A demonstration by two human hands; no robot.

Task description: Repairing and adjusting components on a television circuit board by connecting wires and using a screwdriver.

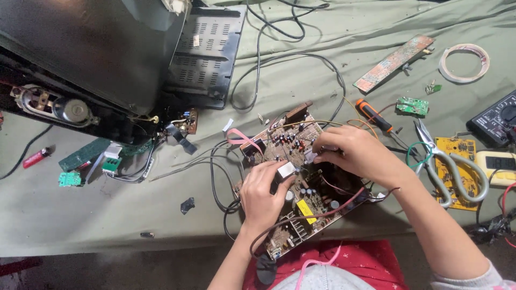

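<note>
An opened television chassis (80, 59) looms at the far left of the green cloth (107, 215), well away from the brown circuit board (293, 161) that lies tilted at the cloth's near edge, over the person's lap. This looks like hands-on probing of the board's parts: the left hand (263, 196) rests on the board with fingers curled beside a small white block (286, 169), and the right hand (357, 153) pinches a small part at the board's far side. Any next move calls for a steady board. Loose wires (301, 217) cross it and crowd the fingers; to its right lie an orange-handled screwdriver (373, 115), scissors (449, 164), and a yellow board (459, 166).
</note>
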